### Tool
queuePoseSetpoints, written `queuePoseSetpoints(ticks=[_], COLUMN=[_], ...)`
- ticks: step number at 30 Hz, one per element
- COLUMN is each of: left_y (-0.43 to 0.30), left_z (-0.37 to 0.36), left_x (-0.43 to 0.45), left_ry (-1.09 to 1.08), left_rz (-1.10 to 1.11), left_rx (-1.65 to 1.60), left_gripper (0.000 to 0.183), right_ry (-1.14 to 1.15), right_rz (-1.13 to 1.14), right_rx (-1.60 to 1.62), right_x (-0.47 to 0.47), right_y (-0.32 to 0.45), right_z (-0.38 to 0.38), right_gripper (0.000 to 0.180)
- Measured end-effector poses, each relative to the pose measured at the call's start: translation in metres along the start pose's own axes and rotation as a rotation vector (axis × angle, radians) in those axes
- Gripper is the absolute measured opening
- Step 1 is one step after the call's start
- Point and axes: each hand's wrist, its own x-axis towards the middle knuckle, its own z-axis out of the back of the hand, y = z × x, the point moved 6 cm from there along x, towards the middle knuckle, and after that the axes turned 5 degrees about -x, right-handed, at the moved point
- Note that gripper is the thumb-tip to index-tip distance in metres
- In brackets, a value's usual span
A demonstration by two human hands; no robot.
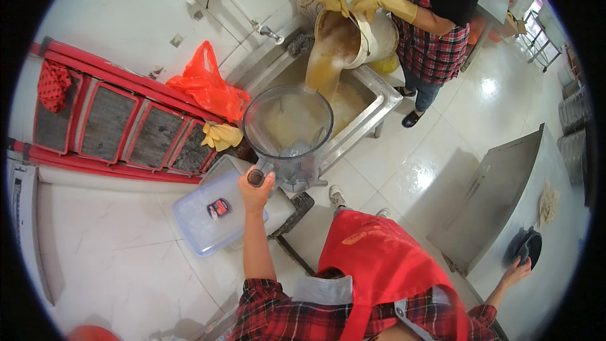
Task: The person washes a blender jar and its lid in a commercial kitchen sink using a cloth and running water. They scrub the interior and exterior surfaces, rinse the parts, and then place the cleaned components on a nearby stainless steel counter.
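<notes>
My left hand (256, 184) grips the handle of a large clear plastic blender jar (300, 170), held upright with its open top towards me, at the near edge of a steel sink (386, 97). At the far right, my right hand (518, 270) holds a round black lid (532, 248) on or just above a steel counter; the gap cannot be judged. Beyond the jar, a co-worker in yellow rubber gloves (371, 4) tips a white bucket (378, 42), and cloudy brown liquid (324, 73) pours into the sink.
A wall tap (271, 33) juts over the sink. Left stands a red metal rack (113, 66) with a red plastic bag (208, 85) and a yellow glove (221, 135). A clear plastic box with a bluish lid (203, 227) lies below. A beige cloth (548, 203) rests on the steel counter (521, 203).
</notes>
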Motion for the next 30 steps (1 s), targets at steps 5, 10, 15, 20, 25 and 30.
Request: queuePoseSetpoints(ticks=[5,10,15,20,25,30], left_y=[0.039,0.061,0.051,0.060,0.053,0.067], left_z=[0.031,0.021,0.039,0.043,0.051,0.072], left_x=[-0.010,0.005,0.006,0.012,0.031,0.026], left_ry=[-0.195,-0.056,0.045,0.145,0.068,-0.041], left_rz=[-0.237,-0.246,-0.317,-0.371,-0.433,-0.356], left_rx=[0.308,0.233,0.262,0.218,0.091,0.036], left_gripper=[0.028,0.036,0.036,0.040,0.025,0.022], right_ry=[0.420,0.648,1.065,0.551,0.838,1.255], right_rz=[0.132,0.912,1.850,2.541,2.145,2.428], right_rx=[0.988,1.292,0.999,0.592,0.208,-0.632], right_x=[0.034,-0.038,-0.225,-0.380,-0.422,-0.468], right_y=[0.268,0.647,0.845,0.873,0.871,0.852], right_z=[-0.009,0.114,0.138,0.022,-0.073,-0.081], right_gripper=[0.027,0.026,0.020,0.019,0.018,0.021])
